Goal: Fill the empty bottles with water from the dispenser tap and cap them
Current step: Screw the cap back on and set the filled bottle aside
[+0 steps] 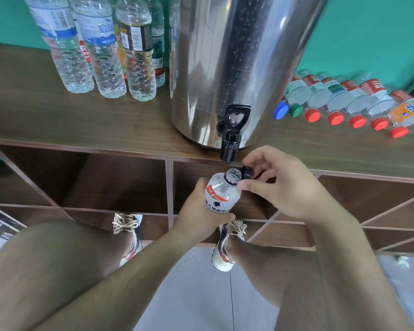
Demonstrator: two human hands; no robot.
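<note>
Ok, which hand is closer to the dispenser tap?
Right. The right hand, pinching the black cap, is just below the tap; the left hand grips the bottle farther down.

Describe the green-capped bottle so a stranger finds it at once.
Find the steel dispenser on the counter. Right of it lies a row of bottles. The green-capped bottle is second from the dispenser, its cap the only green one between blue and red.

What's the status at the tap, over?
Left hand grips bottle, mouth open, just below tap. Right hand pinches black cap beside the mouth. Nothing between bottle and tap.
</note>
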